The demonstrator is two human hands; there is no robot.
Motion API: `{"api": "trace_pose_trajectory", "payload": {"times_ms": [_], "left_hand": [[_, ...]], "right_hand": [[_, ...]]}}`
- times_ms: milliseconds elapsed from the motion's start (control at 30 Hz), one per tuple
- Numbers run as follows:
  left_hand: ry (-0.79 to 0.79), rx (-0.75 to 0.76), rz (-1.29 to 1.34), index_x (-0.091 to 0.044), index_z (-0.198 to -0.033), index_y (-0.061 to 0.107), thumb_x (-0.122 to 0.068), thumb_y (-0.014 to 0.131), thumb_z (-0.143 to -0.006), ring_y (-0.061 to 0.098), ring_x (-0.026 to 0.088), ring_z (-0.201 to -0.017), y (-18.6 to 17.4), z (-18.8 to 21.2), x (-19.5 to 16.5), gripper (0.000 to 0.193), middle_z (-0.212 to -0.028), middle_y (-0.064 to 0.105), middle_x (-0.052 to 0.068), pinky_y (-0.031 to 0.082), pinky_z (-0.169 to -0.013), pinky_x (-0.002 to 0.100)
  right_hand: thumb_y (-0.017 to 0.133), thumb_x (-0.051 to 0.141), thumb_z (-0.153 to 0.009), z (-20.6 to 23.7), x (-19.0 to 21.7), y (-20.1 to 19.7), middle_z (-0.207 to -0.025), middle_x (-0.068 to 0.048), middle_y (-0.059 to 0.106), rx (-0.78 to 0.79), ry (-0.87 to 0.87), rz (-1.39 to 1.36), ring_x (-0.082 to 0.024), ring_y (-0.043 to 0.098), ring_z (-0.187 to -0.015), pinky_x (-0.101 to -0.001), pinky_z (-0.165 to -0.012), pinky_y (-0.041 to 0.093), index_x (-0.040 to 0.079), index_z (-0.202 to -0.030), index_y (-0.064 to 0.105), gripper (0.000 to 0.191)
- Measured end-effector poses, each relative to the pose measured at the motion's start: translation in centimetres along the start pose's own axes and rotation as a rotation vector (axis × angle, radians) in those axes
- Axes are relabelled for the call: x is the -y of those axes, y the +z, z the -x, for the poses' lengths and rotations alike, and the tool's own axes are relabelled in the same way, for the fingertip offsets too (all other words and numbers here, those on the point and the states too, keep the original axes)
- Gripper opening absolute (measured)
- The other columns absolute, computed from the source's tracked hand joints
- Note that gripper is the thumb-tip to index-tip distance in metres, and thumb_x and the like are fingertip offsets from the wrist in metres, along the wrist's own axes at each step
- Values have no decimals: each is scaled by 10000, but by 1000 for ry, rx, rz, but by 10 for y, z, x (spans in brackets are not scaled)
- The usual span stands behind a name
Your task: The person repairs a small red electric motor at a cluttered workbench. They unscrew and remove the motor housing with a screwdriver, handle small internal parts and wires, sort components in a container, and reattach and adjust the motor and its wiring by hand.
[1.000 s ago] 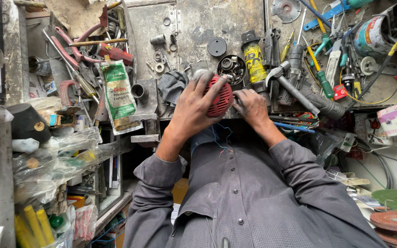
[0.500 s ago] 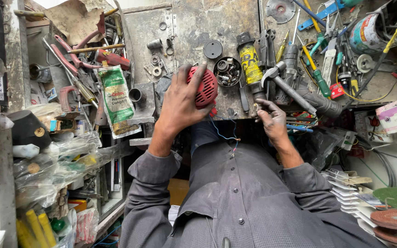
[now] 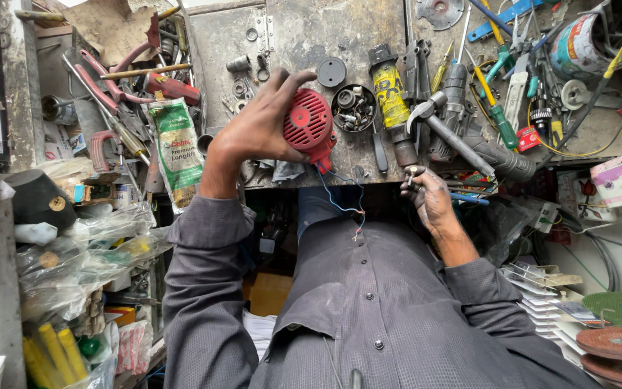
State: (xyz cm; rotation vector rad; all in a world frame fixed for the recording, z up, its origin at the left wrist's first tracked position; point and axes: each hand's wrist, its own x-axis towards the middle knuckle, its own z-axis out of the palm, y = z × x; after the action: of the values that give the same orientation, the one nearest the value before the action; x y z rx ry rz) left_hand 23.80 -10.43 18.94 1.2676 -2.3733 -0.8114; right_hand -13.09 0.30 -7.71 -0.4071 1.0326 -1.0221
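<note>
Workbench [image 3: 304, 43]: crowded with tools around both hands; anything set down could knock parts off its front edge.
Red vented motor cover [image 3: 309, 127]: gripped in the left hand [image 3: 257, 130], fingers wrapped over its back, held above the bench edge.
Loose wires [image 3: 343, 205]: dangle below the cover towards the lap; may snag or tear free.
Right hand [image 3: 430, 198]: near the bench edge, fingers pinching a small metal part [image 3: 412, 173] that could easily drop.

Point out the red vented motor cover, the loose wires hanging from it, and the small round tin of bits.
red motor cover [image 3: 309, 124], head view, vented face
wires [image 3: 345, 204], head view, mid-length
round tin [image 3: 355, 108], head view, contents inside rim
</note>
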Motion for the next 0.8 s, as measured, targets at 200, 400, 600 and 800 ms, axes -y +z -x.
{"api": "trace_pose_trajectory", "payload": {"times_ms": [200,400,600,800], "left_hand": [[-42,-32,114,-74,-1442,512,-299,936,-500,605,330,-1281,10,0,7,1058,-1328,600,140,490,-1108,404],[74,-84,152,-5,-1413,533,-262,941,-505,635,324,-1235,7,9,7,1028,-1310,626,153,503,-1102,396],[81,-305,67,21,-1362,553,-294,999,-507,637,323,-1192,-3,33,-18,1015,-1243,626,169,508,-1072,413],[-201,-740,66,1,-1309,513,-302,987,-598,637,276,-1179,16,49,-80,906,-1244,582,144,540,-1064,383]], "right_hand": [[599,97,-967,8,-3,1,-962,-24,662,-19,22,66,-153,675,-873,-315,-795,554,55,-1138,641,181],[583,89,-973,23,12,-6,-944,-27,675,-10,-54,81,-147,672,-854,-303,-775,555,68,-1115,647,157],[565,87,-994,40,21,-13,-962,-33,662,-37,-153,3,-149,670,-843,-307,-777,556,64,-1119,643,150],[546,66,-995,48,29,3,-958,-56,633,23,-229,-66,-163,651,-848,-330,-767,556,70,-1112,599,128]]}}
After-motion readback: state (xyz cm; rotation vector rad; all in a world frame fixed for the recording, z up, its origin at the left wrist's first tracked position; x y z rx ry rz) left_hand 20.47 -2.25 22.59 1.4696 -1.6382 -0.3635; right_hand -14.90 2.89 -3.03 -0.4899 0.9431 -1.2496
